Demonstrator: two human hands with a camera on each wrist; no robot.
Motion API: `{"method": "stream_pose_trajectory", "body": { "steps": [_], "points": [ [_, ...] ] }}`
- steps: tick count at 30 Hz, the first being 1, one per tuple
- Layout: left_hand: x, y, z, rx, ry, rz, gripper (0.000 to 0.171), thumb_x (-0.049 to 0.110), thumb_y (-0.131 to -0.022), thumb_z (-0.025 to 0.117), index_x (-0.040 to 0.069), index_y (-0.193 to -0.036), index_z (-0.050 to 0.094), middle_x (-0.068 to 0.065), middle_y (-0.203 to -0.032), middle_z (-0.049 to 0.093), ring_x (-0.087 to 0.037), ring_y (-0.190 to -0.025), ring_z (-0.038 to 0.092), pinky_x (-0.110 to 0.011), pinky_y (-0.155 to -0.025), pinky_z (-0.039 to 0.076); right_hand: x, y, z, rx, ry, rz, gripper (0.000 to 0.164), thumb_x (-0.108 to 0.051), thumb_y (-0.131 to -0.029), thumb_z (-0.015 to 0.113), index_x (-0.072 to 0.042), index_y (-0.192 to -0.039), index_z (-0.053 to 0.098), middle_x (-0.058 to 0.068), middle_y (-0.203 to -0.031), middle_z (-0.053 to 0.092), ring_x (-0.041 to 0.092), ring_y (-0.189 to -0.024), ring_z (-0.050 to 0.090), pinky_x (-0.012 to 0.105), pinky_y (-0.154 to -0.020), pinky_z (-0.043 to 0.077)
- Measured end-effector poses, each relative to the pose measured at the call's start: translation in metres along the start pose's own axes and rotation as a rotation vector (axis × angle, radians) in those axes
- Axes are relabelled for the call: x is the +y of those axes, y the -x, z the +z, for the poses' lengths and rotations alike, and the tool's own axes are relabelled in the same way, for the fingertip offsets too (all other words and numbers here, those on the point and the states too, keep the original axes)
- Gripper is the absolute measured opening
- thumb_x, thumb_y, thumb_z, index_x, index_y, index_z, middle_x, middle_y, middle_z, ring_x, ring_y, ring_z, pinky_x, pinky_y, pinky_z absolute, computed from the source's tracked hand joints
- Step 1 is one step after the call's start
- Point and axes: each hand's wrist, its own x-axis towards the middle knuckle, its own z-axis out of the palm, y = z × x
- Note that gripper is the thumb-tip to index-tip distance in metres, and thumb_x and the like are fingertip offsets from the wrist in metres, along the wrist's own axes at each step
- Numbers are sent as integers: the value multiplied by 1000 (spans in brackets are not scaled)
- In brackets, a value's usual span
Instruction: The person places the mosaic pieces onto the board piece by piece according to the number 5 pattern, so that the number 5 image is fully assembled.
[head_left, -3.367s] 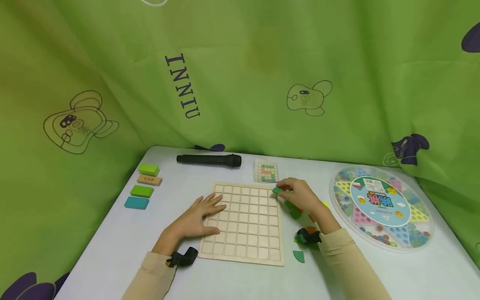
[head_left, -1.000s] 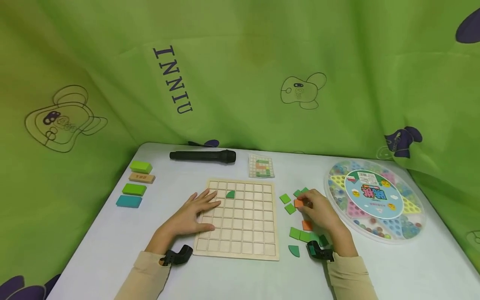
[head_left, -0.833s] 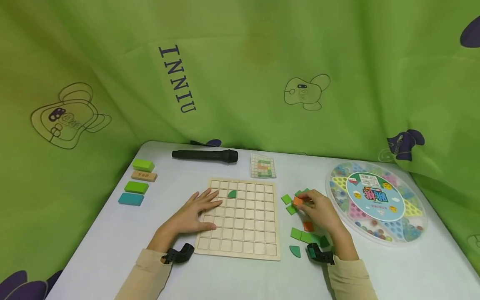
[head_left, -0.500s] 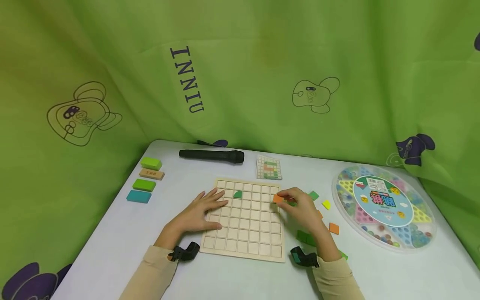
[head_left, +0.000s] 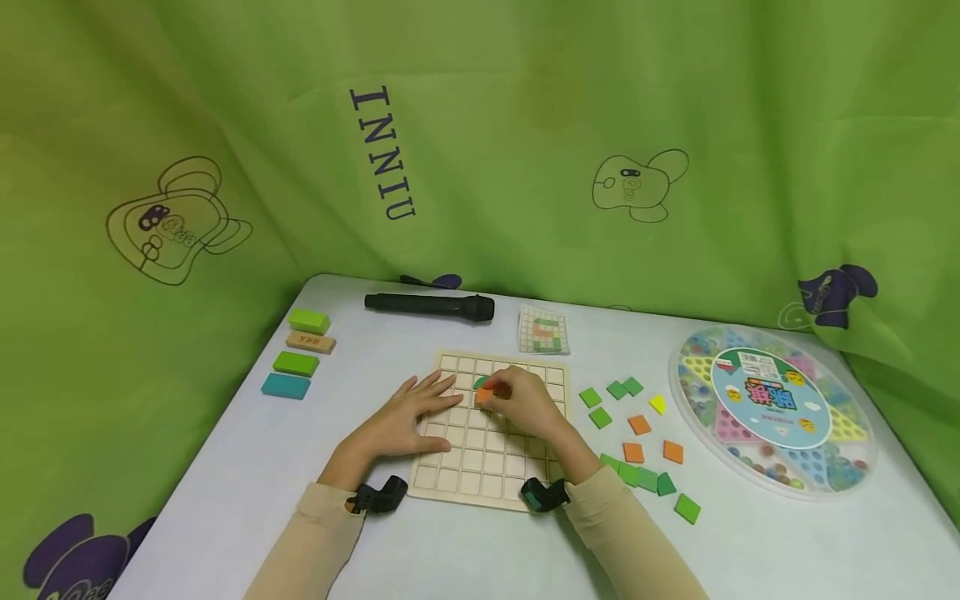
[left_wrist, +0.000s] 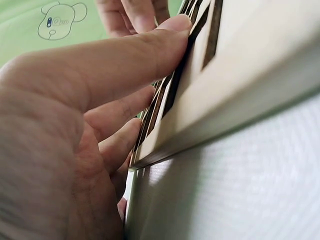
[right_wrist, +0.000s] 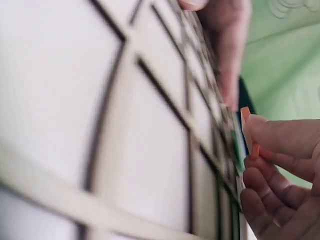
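Note:
A pale wooden grid board lies on the white table. My left hand rests with spread fingers on the board's left side; in the left wrist view its thumb touches the rim. My right hand pinches an orange square tile between thumb and fingers over the upper part of the grid. In the right wrist view the orange tile is tilted on edge, held near the board's surface. Just beyond it a green quarter-circle tile sits in a cell, partly hidden by the hand.
Right of the board lie loose green tiles, orange tiles and a yellow piece. Farther right is a round marble game box. A pattern card and black microphone lie behind; several blocks are at left.
My right hand first set the green quarter-circle on the board, then picked up an orange tile from the right-hand pieces and carried it left over the grid. My left hand stayed on the board.

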Motion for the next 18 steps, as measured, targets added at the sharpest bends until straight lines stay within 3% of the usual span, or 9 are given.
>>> {"method": "stream_pose_trajectory", "body": {
  "steps": [10, 18],
  "points": [
    [0, -4, -2, 4, -14, 11, 74, 49, -78, 70, 16, -140, 48, -5, -156, 27, -30, -147, 13, -57, -117, 6, 3, -9, 8, -13, 75, -70, 19, -15, -81, 75, -8, -97, 70, 3, -88, 58, 13, -77, 51, 27, -71, 48],
    [-2, -3, 1, 6, -8, 11, 74, 50, -78, 70, 17, -140, 49, -6, -155, 28, -31, -146, 14, -58, -116, 7, 9, 5, -1, -9, 33, -42, 32, -18, -82, 75, -8, -111, 67, 4, -102, 63, 17, -94, 59, 33, -83, 52]
  ]
}}
